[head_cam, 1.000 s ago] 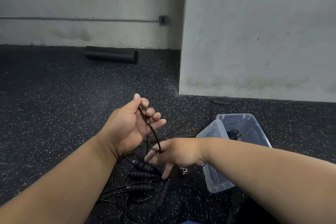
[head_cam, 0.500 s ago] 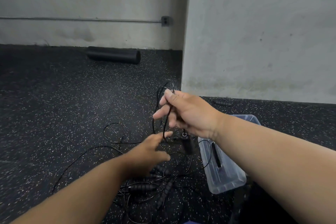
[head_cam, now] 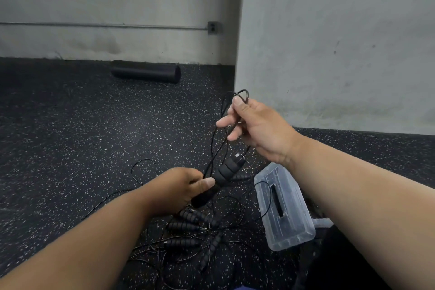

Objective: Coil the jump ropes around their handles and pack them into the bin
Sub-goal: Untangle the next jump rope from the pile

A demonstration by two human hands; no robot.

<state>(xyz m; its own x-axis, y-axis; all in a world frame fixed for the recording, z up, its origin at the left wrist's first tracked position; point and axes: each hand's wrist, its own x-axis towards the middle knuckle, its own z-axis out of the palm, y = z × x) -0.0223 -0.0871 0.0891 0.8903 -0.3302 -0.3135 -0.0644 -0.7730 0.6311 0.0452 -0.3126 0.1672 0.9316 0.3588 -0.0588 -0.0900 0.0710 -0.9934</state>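
A black ribbed handle (head_cam: 226, 173) is gripped at its lower end by the left hand (head_cam: 181, 189), thumb laid along it, just left of the clear plastic bin (head_cam: 286, 209). The thin black cord (head_cam: 217, 146) rising from this handle is pinched in a loop by the right hand (head_cam: 255, 128), thumb and curled fingers closed on it, held up above the bin and to its left. How many turns are gathered in that loop cannot be made out.

More jump rope handles (head_cam: 188, 227) are seen lying on the speckled floor (head_cam: 70, 136) left of the bin, below the left hand, tangled in loose cord; which cord belongs to which handle cannot be told. Part of the bin is covered by the right forearm, and a dark slot-like shape shows through its wall. A black foam roller (head_cam: 146, 74) lies well beyond the bin, against the far wall.
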